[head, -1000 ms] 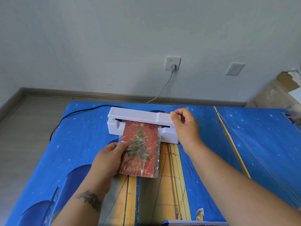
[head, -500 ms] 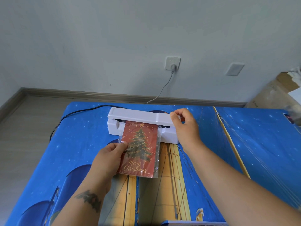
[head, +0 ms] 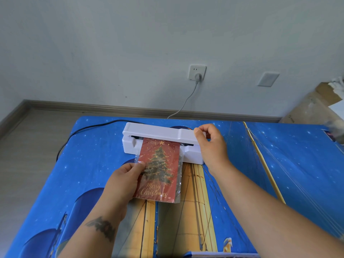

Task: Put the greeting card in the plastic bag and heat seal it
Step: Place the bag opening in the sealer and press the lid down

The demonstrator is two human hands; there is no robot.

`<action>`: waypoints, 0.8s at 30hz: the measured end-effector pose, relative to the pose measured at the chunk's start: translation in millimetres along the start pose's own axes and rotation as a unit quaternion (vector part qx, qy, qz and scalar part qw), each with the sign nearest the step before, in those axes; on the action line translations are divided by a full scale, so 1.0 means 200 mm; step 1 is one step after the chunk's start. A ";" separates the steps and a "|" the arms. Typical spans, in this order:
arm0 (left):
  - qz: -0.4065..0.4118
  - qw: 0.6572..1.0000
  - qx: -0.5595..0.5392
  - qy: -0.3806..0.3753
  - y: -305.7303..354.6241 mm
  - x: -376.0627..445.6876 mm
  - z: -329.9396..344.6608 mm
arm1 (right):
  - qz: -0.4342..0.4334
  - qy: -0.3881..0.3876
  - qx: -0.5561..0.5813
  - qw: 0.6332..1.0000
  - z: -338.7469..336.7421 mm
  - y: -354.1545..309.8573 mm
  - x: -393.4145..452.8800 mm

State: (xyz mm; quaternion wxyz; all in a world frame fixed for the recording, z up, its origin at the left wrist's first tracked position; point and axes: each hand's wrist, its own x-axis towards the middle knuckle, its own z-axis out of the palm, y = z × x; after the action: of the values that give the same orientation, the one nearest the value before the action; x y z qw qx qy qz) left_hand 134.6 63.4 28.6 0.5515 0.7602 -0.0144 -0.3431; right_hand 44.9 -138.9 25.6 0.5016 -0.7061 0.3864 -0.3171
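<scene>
— Where is the greeting card [head: 158, 172] at this moment?

— Inside the clear plastic bag [head: 180, 180], lying on the blue patterned tabletop [head: 89, 155] toward its far edge, about midway across. The bag's far end goes into the slot of the white heat sealer [head: 158, 134], which sits along that far edge.

— And the left hand [head: 123, 180]?

— It pinches the bag's left side, thumb on top over the red card face, the other fingers beneath where I cannot see them.

— The right hand [head: 211, 146]?

— It rests on the right end of the sealer's lid, thumb and fingers curled together around that end. Whether it presses down I cannot tell.

— Anything else worth noting?

— A black cable [head: 78, 134] runs from the sealer over the tabletop's far left corner. A grey cord [head: 188, 99] hangs from the wall socket [head: 197, 72] behind the table. A cardboard box [head: 309, 107] stands by the wall beyond the far right corner.
</scene>
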 end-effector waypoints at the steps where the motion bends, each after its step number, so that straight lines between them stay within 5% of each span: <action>1: 0.000 1.000 0.000 -0.001 0.00 0.00 0.00 | 0.000 -0.001 0.000 1.000 0.00 0.00 0.00; 24: 0.001 1.000 -0.002 0.002 0.00 0.01 0.00 | -0.005 0.006 0.002 1.000 0.01 0.01 0.01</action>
State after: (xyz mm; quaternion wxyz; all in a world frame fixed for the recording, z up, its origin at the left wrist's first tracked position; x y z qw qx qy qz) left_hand 135.8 63.0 27.3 0.5531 0.7600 -0.0135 -0.3410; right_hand 45.9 -140.0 22.6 0.4987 -0.7052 0.3856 -0.3246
